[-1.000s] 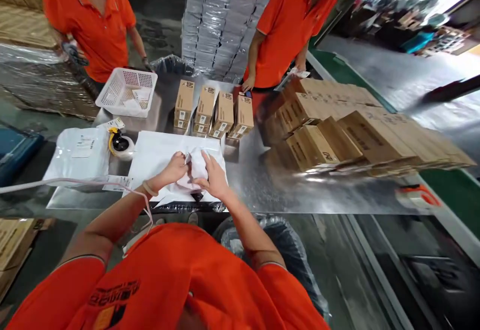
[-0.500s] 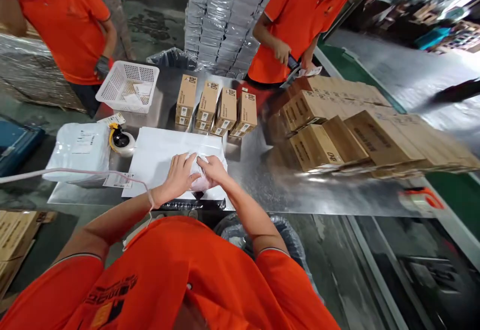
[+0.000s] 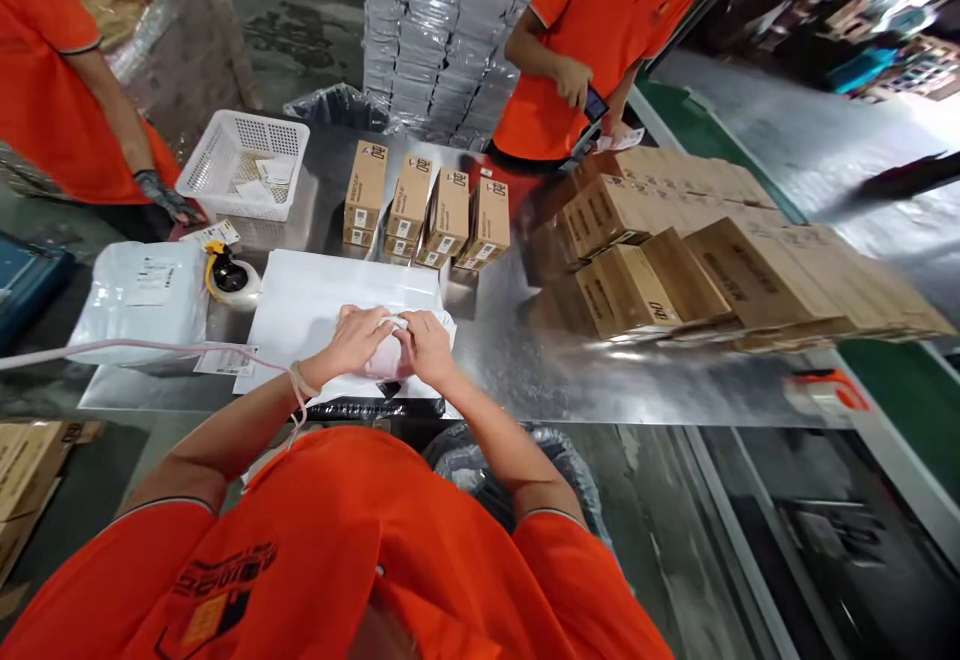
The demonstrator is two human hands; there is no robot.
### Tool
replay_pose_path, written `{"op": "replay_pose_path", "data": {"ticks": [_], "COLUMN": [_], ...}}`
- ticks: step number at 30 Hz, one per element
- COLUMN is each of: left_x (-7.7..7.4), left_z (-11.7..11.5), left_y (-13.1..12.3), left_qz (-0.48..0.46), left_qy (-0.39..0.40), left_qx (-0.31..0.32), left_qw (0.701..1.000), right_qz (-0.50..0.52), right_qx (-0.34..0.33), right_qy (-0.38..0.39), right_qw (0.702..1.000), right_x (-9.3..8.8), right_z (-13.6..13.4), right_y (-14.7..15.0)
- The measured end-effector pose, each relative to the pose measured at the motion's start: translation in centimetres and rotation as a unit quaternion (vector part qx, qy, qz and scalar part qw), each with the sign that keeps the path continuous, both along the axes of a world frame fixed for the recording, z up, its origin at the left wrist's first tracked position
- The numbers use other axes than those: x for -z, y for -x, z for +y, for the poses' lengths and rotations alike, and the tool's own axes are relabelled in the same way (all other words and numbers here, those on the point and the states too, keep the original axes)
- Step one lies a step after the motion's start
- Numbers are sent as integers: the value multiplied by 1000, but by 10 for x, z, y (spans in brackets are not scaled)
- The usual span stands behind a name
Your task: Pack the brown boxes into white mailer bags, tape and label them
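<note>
My left hand (image 3: 352, 337) and my right hand (image 3: 424, 345) are closed together on a small crumpled white wrapper (image 3: 385, 355), pressing it from both sides. They rest on a stack of flat white mailer bags (image 3: 315, 295) at the near edge of the steel table (image 3: 525, 370). Just beyond the bags stands a row of several small brown cartons (image 3: 424, 210). A cord runs from my left wrist off to the left.
A filled white mailer (image 3: 139, 295), a tape dispenser (image 3: 229, 278) and a white mesh basket (image 3: 244, 165) lie to the left. Larger brown cartons (image 3: 697, 260) are stacked on the right. Two people in orange shirts stand across the table; wrapped grey boxes (image 3: 450, 30) tower behind.
My hands have drawn closer together, bunching the white wrapper smaller. The person at far left has stepped further left; the other person across now holds a phone up.
</note>
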State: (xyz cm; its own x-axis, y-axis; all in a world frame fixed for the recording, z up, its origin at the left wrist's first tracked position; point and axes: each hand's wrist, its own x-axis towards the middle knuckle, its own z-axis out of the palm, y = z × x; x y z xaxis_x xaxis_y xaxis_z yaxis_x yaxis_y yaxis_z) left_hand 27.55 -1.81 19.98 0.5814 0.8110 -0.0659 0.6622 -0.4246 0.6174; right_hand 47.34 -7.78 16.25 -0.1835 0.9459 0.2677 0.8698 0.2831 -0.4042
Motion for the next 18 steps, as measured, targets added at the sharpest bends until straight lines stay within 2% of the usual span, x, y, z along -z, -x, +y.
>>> {"op": "replay_pose_path", "data": {"ticks": [3,5,6,8,10,12,15,16,18], "left_x": [-1,-3,-5,-11,-16,-19,-21,-21,-20], "left_z": [-13,-21,-22,-16,1,22,43,46,49], "left_y": [6,10,10,8,2,-7,-18,-20,-19], "left_qz": [2,54,86,145,191,220,231,231,233], "left_qy": [-58,-120,-141,-151,-133,-104,-69,-64,-60], "left_qx": [-39,-56,-44,21,98,148,153,144,132], "left_qw": [998,990,985,978,968,959,958,960,962], "right_qz": [-8,-16,-19,-25,-30,-32,-21,-14,18], "right_qx": [34,70,85,99,93,68,31,39,102], "right_qy": [105,172,200,241,271,289,268,231,110], "right_qw": [994,982,976,965,958,954,963,972,989], "right_x": [-9,-23,-30,-43,-53,-58,-60,-57,-45], "right_z": [9,15,19,30,44,58,67,65,56], "right_y": [9,11,12,15,18,18,4,-5,-28]}}
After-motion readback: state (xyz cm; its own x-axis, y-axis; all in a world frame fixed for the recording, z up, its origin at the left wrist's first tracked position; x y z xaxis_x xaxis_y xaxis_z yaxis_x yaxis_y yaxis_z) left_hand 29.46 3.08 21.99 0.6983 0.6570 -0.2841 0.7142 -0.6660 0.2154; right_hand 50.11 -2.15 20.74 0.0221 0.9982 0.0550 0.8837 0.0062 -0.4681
